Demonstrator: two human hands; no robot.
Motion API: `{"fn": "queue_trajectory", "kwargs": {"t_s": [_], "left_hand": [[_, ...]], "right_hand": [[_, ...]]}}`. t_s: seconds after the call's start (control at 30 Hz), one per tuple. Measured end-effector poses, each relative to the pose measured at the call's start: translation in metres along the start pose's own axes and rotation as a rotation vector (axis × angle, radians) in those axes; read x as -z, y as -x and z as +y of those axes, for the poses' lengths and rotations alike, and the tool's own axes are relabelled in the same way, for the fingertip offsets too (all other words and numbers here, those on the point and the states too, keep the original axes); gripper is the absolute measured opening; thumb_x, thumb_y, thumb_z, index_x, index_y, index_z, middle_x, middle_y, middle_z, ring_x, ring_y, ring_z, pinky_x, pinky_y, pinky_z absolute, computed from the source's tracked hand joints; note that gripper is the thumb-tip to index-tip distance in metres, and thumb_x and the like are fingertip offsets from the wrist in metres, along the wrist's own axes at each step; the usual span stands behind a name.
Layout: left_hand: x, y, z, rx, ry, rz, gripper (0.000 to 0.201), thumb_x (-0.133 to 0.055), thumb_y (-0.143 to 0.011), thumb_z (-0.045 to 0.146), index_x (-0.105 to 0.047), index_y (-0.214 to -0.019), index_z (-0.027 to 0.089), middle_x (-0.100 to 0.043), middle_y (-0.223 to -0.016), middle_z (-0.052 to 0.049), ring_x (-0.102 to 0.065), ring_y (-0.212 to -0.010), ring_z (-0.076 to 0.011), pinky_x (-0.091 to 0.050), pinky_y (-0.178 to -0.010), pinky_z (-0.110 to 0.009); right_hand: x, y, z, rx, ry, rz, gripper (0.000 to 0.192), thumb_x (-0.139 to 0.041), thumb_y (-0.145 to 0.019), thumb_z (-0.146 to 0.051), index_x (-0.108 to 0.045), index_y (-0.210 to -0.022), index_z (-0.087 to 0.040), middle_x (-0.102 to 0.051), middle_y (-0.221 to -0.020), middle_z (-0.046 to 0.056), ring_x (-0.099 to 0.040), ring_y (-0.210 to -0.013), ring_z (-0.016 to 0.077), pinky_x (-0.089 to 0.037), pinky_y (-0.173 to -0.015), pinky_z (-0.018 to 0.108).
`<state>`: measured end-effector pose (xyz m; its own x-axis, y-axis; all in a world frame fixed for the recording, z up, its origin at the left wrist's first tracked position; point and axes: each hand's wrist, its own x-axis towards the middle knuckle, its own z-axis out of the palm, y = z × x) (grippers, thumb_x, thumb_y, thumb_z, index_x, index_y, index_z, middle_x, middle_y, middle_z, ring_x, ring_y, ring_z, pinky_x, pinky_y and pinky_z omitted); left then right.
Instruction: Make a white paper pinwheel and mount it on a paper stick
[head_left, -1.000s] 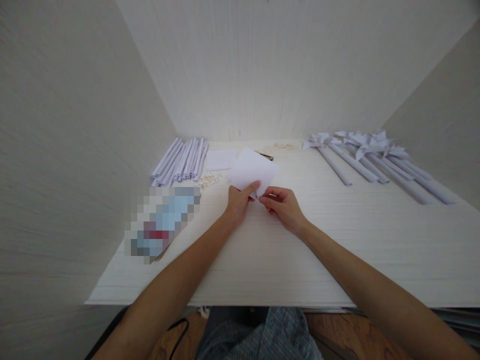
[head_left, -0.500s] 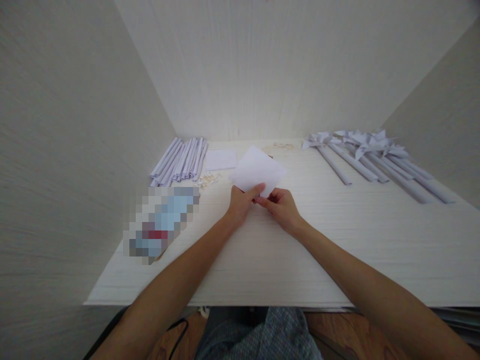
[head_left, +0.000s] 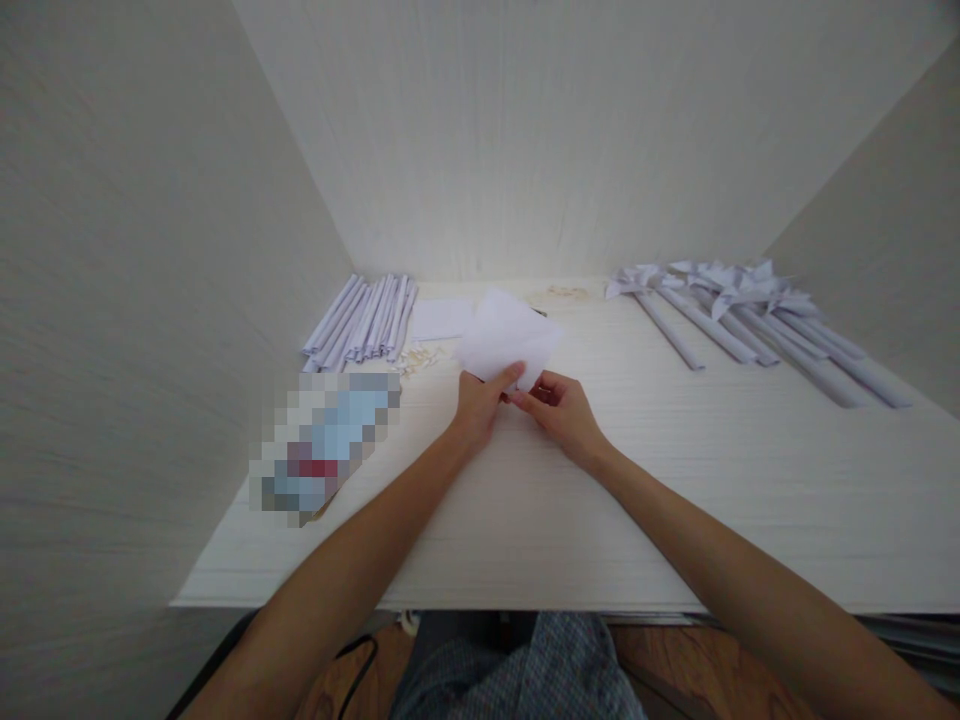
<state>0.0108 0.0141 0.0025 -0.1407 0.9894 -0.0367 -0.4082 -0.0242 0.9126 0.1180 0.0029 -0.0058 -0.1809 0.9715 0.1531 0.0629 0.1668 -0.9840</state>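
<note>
White, faintly grained panels close in on three sides of a pale surface [head_left: 525, 520], whose near edge sits just above a lap in checked cloth at 6 o'clock.

Both forearms run up from the bottom corners and meet a little beyond the middle of the surface. The left hand [head_left: 478, 405] and right hand [head_left: 566, 410] come together on the near corner of a white paper sheet [head_left: 504, 335]; the left thumb lies on top of the sheet with the other fingers under it, closed in a pinch, and the right fingers [head_left: 534, 393] are curled shut on the same corner from the 3 o'clock side. The sheet tilts up and away from the hands toward 12 o'clock, its far part off the surface.

By the look of it, this is an early fold or crease being started at that corner. A next move would want the edges lined up before any pressure goes on, since thin paper shifts easily.

At 9 o'clock from the hands lies a blurred-out object [head_left: 326, 445]. Farther, at 11 o'clock, a bundle of rolled paper sticks [head_left: 364, 320] rests beside a flat paper square [head_left: 441, 320], with small pale bits [head_left: 420, 358] scattered just in front. At 2 o'clock, well apart, finished paper pinwheels [head_left: 739, 300] lie in a row.
</note>
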Motion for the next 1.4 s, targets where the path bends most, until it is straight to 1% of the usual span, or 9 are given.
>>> {"fn": "queue_trajectory", "kwargs": {"t_s": [0.13, 0.33, 0.43, 0.57, 0.77, 0.9, 1.1, 1.23, 1.4], "left_hand": [[0.0006, 0.0008, -0.0007, 0.017, -0.052, -0.039, 0.022, -0.072, -0.049, 0.026, -0.06, -0.063, 0.014, -0.058, -0.057, 0.001, -0.046, -0.048, -0.0073, -0.033, -0.043, -0.02], [-0.0006, 0.0034, 0.0006, 0.044, -0.079, -0.062, 0.023, -0.073, -0.047, 0.028, -0.058, -0.057, 0.014, -0.054, -0.051, 0.003, -0.043, -0.044, -0.0063, -0.031, -0.042, -0.021], [-0.0007, 0.0033, 0.0012, 0.053, -0.058, -0.045, 0.023, -0.073, -0.047, 0.027, -0.057, -0.056, 0.014, -0.053, -0.05, 0.003, -0.042, -0.043, -0.0061, -0.03, -0.041, -0.021], [0.0004, 0.0015, 0.0005, 0.05, 0.006, -0.03, 0.023, -0.073, -0.047, 0.026, -0.06, -0.062, 0.014, -0.057, -0.056, 0.002, -0.046, -0.047, -0.0073, -0.031, -0.043, -0.021], [0.0019, 0.0001, -0.0007, 0.052, 0.033, -0.052, 0.024, -0.074, -0.047, 0.026, -0.06, -0.063, 0.015, -0.056, -0.056, 0.003, -0.044, -0.048, -0.0065, -0.031, -0.045, -0.021], [0.0019, 0.0005, -0.0004, 0.072, 0.01, -0.036, 0.025, -0.074, -0.046, 0.026, -0.06, -0.064, 0.015, -0.058, -0.059, 0.003, -0.046, -0.05, -0.0071, -0.034, -0.047, -0.021], [0.0014, 0.0006, -0.0022, 0.038, -0.026, -0.06, 0.022, -0.073, -0.047, 0.026, -0.058, -0.059, 0.015, -0.056, -0.056, 0.002, -0.049, -0.053, -0.0087, -0.036, -0.048, -0.022], [0.0011, 0.0002, -0.0016, 0.042, -0.049, -0.056, 0.024, -0.073, -0.047, 0.027, -0.059, -0.061, 0.015, -0.057, -0.058, 0.001, -0.047, -0.051, -0.0079, -0.033, -0.046, -0.021], [0.0003, 0.0013, 0.0007, 0.046, -0.023, -0.051, 0.025, -0.073, -0.047, 0.027, -0.058, -0.062, 0.014, -0.055, -0.054, 0.003, -0.043, -0.047, -0.0059, -0.03, -0.042, -0.02]], "right_hand": [[0.0011, -0.0007, 0.0022, -0.035, -0.014, 0.017, 0.032, -0.065, -0.06, -0.048, -0.056, -0.061, -0.016, -0.047, -0.05, -0.004, -0.034, -0.045, 0.007, -0.024, -0.043, 0.023], [0.0019, -0.0005, 0.0029, -0.057, -0.044, 0.047, 0.036, -0.067, -0.055, -0.049, -0.05, -0.051, -0.017, -0.036, -0.042, -0.008, -0.027, -0.041, 0.0047, -0.018, -0.04, 0.023], [0.0011, 0.0002, 0.0014, -0.077, -0.054, 0.062, 0.035, -0.068, -0.055, -0.047, -0.049, -0.052, -0.017, -0.039, -0.043, -0.007, -0.029, -0.041, 0.0047, -0.018, -0.04, 0.023], [0.0, 0.0011, -0.0014, -0.088, -0.097, 0.069, 0.033, -0.07, -0.055, -0.043, -0.049, -0.059, -0.018, -0.045, -0.05, -0.006, -0.032, -0.042, 0.0051, -0.021, -0.041, 0.022], [-0.0004, -0.0003, 0.0007, -0.05, -0.064, 0.023, 0.031, -0.067, -0.059, -0.044, -0.055, -0.067, -0.017, -0.051, -0.057, -0.003, -0.037, -0.048, 0.0075, -0.026, -0.044, 0.023], [0.0014, -0.0007, 0.0029, -0.047, 0.013, 0.039, 0.03, -0.064, -0.062, -0.045, -0.054, -0.061, -0.017, -0.049, -0.053, -0.003, -0.032, -0.046, 0.0072, -0.023, -0.043, 0.023], [0.0034, -0.0002, 0.002, -0.034, 0.007, 0.037, 0.035, -0.066, -0.059, -0.044, -0.044, -0.05, -0.019, -0.037, -0.044, -0.006, -0.03, -0.045, 0.0069, -0.021, -0.042, 0.023], [0.0032, -0.0007, 0.0026, -0.046, -0.018, 0.039, 0.034, -0.067, -0.058, -0.046, -0.048, -0.052, -0.018, -0.039, -0.044, -0.006, -0.029, -0.044, 0.0064, -0.021, -0.041, 0.023], [0.0016, -0.0007, -0.0001, -0.061, -0.028, 0.004, 0.025, -0.065, -0.061, -0.041, -0.059, -0.063, -0.016, -0.049, -0.052, -0.003, -0.033, -0.045, 0.0064, -0.021, -0.041, 0.022]]}}
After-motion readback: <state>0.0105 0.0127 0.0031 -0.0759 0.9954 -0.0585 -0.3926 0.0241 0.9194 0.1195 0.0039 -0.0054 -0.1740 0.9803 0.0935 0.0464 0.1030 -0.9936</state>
